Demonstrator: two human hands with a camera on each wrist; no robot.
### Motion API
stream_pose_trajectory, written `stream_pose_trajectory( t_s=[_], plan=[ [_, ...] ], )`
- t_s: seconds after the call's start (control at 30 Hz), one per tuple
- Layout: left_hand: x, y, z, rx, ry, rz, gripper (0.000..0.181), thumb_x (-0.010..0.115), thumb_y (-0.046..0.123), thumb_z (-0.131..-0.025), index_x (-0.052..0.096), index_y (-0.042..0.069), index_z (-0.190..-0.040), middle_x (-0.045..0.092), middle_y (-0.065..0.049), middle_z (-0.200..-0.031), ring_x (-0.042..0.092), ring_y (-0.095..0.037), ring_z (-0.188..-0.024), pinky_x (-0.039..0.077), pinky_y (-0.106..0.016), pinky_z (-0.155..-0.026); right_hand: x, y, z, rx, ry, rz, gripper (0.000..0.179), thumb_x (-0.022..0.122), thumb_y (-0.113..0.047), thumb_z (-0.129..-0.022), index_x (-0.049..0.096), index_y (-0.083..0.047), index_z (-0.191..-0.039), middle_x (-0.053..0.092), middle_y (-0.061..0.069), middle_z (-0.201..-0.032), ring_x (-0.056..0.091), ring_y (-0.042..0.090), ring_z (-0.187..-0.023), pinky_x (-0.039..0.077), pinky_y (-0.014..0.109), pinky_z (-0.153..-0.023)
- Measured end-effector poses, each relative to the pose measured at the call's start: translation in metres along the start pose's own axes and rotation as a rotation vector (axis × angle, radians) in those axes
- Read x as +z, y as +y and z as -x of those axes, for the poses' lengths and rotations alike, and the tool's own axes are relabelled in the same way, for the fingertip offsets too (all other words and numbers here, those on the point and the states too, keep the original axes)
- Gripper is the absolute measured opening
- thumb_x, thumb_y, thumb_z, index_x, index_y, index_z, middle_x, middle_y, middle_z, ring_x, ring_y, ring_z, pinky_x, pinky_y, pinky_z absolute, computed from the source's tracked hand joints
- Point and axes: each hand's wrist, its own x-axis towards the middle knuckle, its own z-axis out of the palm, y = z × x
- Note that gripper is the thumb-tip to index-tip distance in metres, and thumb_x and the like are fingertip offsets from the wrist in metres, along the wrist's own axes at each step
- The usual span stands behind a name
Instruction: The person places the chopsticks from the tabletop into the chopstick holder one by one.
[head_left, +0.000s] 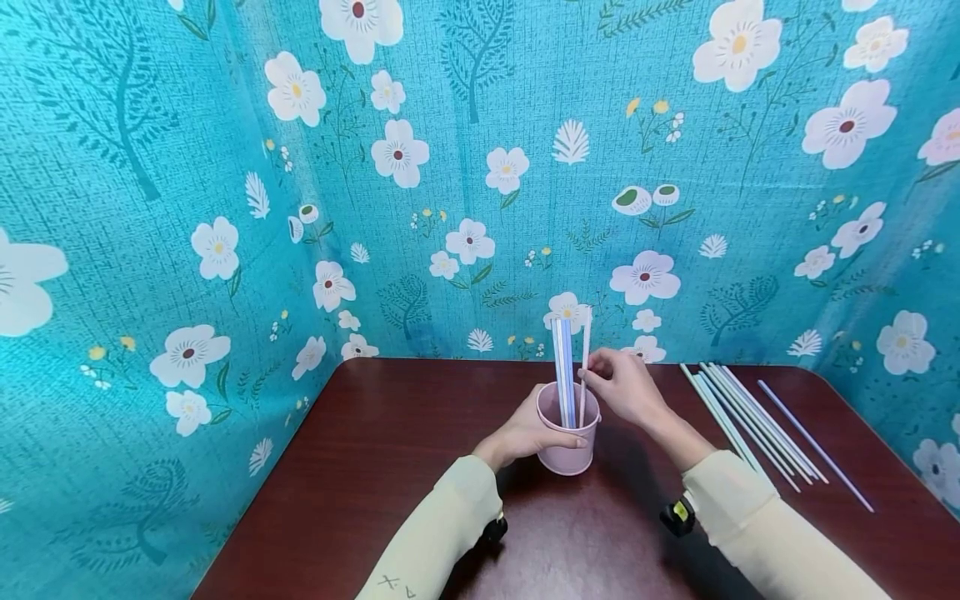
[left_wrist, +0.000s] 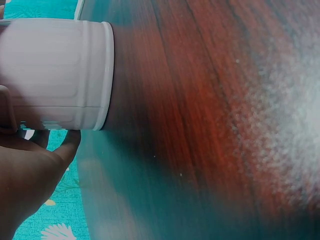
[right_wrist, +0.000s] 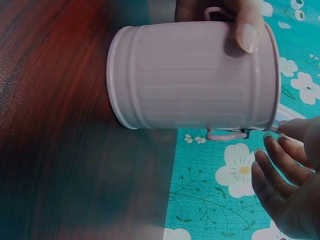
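A small pink metal bucket stands upright on the table. My left hand grips it from the left, thumb over the front near the rim; in the right wrist view that thumb presses the bucket's wall. Several white and blue straws stand bunched inside. With thumb and fingertips my right hand pinches a pale pink straw, whose lower end is inside the bucket at the right. The left wrist view shows the bucket's lower wall and part of the left hand.
To the right, several pale green, white and lilac straws lie in a loose row on the dark brown table. One purple straw lies apart at their right. A teal flowered cloth hangs behind and along the sides.
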Motion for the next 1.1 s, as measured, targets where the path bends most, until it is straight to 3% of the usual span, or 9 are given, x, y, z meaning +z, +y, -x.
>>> stream_pose_trajectory(
  t_s=[0.57,1.1],
  plan=[
    [0.001,0.0,0.0,0.006,0.005,0.016,0.084,0.092,0.014,-0.073,0.046,0.022,-0.143,0.056,0.005,-0.13,0.058,-0.013,-0.114,0.047,-0.034,-0.099,0.013,0.003,0.003,0.003,-0.06,0.018,0.006,0.074,-0.014,-0.094,0.069,-0.011,-0.094,0.072,0.003,-0.087,0.064,0.017,-0.076,0.048,0.034,-0.066],
    [0.0,-0.002,-0.001,0.011,0.001,0.029,0.082,0.092,0.013,-0.073,0.046,0.022,-0.14,0.058,0.007,-0.129,0.059,-0.012,-0.113,0.047,-0.034,-0.099,0.001,0.005,0.003,-0.032,-0.094,0.069,0.011,0.071,-0.018,-0.097,0.07,-0.008,-0.101,0.074,0.004,-0.092,0.066,0.018,-0.079,0.052,0.037,-0.069]
  ],
)
